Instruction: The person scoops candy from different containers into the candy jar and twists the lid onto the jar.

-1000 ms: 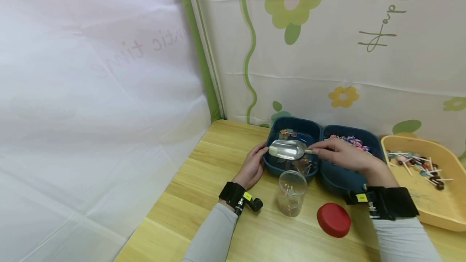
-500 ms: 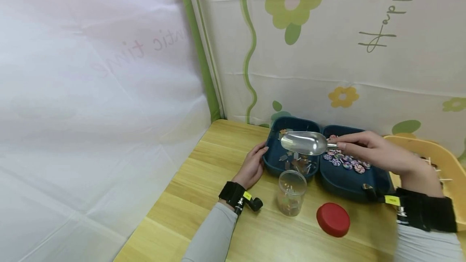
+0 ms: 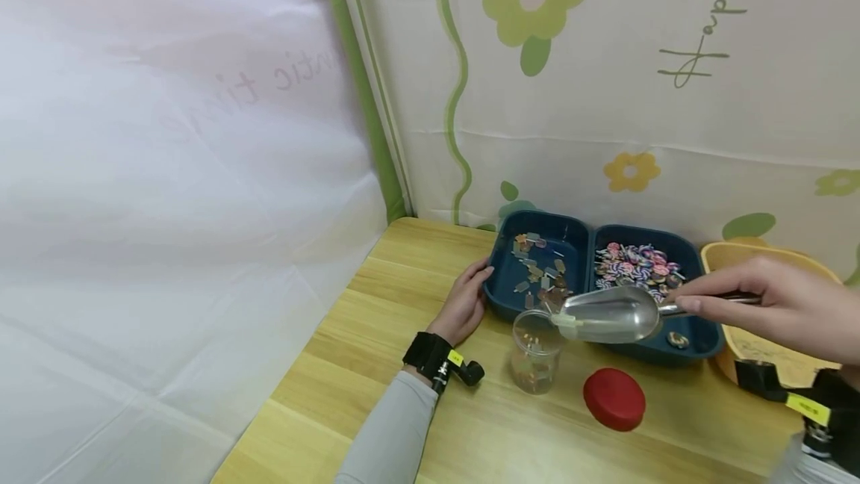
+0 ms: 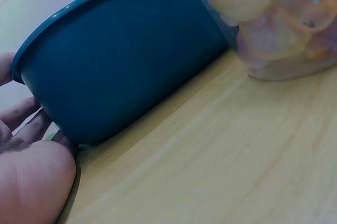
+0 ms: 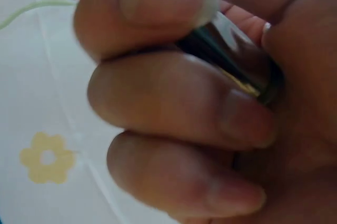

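My right hand (image 3: pixel 773 305) grips the handle of a metal scoop (image 3: pixel 618 314). The scoop's lip is at the mouth of a clear plastic jar (image 3: pixel 535 364), with small pale yellowish pieces at that lip. The jar stands upright on the table and holds some small coloured pieces. My left hand (image 3: pixel 462 303) holds the left side of a dark blue two-part box (image 3: pixel 504 293), thumb at the rim and other fingers against the outer wall (image 4: pixel 116 61). Several small popsicle-shaped pieces (image 3: pixel 531 271) lie in the box's left compartment. In the right wrist view, curled fingers (image 5: pixel 158 98) wrap the handle.
Swirl candy-like pieces (image 3: pixel 631 264) fill the back of the box's right compartment. A red lid (image 3: pixel 614 399) lies right of the jar. Behind my right hand is a yellow tray (image 3: pixel 759 252). The wooden table (image 3: pixel 376 282) meets patterned curtains at the back and left.
The scoop has moved from over the left compartment to the right, then down toward the jar, and its lip is now at the jar's mouth. My left hand stays on the box.
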A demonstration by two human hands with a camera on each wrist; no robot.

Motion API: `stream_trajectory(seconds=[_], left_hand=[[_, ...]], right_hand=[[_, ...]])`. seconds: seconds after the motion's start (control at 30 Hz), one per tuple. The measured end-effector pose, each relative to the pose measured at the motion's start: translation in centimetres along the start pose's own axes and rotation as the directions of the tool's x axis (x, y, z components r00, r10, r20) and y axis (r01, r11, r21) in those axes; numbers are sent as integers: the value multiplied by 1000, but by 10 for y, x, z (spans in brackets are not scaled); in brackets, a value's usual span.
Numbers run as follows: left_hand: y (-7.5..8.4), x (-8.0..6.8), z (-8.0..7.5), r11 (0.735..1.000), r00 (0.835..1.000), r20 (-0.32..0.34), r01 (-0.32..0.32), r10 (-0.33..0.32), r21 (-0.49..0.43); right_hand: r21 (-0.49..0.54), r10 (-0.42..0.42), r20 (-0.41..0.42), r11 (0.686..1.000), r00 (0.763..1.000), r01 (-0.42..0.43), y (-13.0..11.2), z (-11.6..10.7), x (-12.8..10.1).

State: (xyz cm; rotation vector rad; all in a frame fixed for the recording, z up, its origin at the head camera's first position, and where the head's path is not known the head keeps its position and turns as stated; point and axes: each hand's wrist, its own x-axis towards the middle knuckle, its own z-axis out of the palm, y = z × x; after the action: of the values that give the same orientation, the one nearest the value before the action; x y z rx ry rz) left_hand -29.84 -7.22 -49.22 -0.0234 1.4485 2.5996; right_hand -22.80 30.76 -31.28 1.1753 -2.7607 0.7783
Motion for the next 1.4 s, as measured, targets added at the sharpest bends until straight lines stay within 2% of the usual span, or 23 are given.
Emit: stream_trajectory(seconds=[0.2, 0.3, 0.43, 0.47, 0.57, 0.7, 0.73, 0.83, 1.0, 1.23, 1.4], left_hand=[[0, 0, 0, 1000, 1000, 5, 0, 0, 0], [0, -1, 0, 1000, 1000, 9, 0, 0, 2], [0, -1, 0, 1000, 1000, 12, -2, 2, 4], [0, 0, 0, 1000, 1000, 12, -2, 2, 3], [1, 0, -1, 1000, 1000, 16, -5, 5, -4], [1, 0, -1, 1000, 1000, 14, -7, 7, -11], [0, -1, -1, 1000, 1000, 14, -6, 6, -11], [0, -2, 0, 1000, 1000, 14, -3, 3, -9], [0, -3, 1, 1000, 1000, 16, -4, 4, 10], [1, -4, 2, 1000, 1000, 17, 0, 0, -1], [1, -4, -1, 1000, 1000, 27, -7, 7, -9]], right_hand=[[-65, -21, -1, 998, 1000, 20, -9, 0, -2], [-74, 27, -34, 997, 999, -29, -9, 0, -2], [-107, 144, -44, 983, 989, -148, -13, 0, 6], [-119, 166, -31, 978, 986, -169, -14, 0, 11], [-51, 172, 34, 984, 985, -170, -13, 6, 29], [100, 143, 115, 983, 983, -154, -5, 23, 57], [104, 145, 128, 982, 981, -159, -3, 29, 63], [73, 162, 158, 982, 974, -175, 1, 46, 79], [-1, 181, 144, 983, 973, -183, 3, 75, 98], [35, 222, 124, 973, 967, -228, 0, 105, 113], [25, 214, 96, 976, 972, -217, 3, 118, 118]])
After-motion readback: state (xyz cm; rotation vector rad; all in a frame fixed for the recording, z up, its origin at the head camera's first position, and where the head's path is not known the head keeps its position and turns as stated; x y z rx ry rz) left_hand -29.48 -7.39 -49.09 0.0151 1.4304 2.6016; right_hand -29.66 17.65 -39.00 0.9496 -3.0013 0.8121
